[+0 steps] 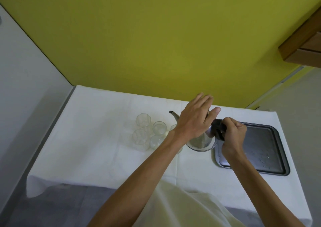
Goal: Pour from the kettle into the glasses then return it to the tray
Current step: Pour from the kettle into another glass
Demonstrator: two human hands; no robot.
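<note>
**Kettle tipping toward a tight cluster of glasses**

At about nine o'clock from the kettle, the glasses [149, 133] are crowding together on the white tabletop [97, 139], several of them touching or nearly so; one is mostly hiding behind the left forearm. Whether any is holding liquid cannot be told. The kettle [199, 142] is sitting at the centre, leaning with its spout [173, 116] pointing toward ten o'clock, just beside the nearest glass. The left hand [195, 120] is lying flat and unclenched over the kettle's top, seemingly steadying the lid. The right hand [231, 133] is clenching around the dark handle [219, 129]. At three o'clock, the tray [271, 150] is lying bare, a few droplets showing on it.

The likely trouble is aim: the spout is narrow and the glasses are light and packed, so a stream could be falling between rims onto the cloth. The left forearm is passing right over the nearer glasses and could be knocking one into its neighbours. A wet tray could be letting the kettle slide on its return.
</note>
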